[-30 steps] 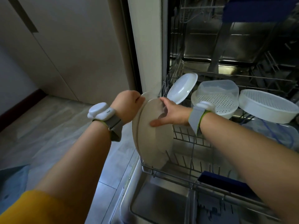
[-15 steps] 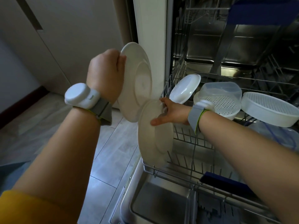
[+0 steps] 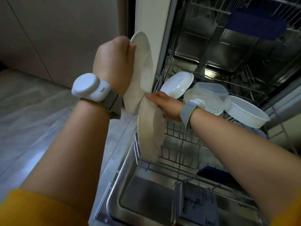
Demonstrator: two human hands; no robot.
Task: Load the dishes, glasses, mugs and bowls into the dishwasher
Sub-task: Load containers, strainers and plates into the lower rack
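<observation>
My left hand [image 3: 114,62] grips a white plate [image 3: 141,75] by its rim, held upright in the air at the dishwasher's left edge. A second cream plate [image 3: 150,132] stands on edge in the left end of the lower rack [image 3: 179,162]. My right hand [image 3: 166,106] holds that plate by its top edge, fingers behind it. The bottom of the raised plate overlaps the top of the standing one.
Further back in the rack sit a white lid-like dish [image 3: 177,84], a clear perforated container [image 3: 210,98] and a white strainer bowl [image 3: 244,113]. The open dishwasher door [image 3: 146,201] lies flat below. The upper rack [image 3: 244,22] is above. A cabinet [image 3: 57,38] and tiled floor lie left.
My left hand lifted one plate off the pair and raised it up and slightly right. My right hand kept the other plate standing in the rack.
</observation>
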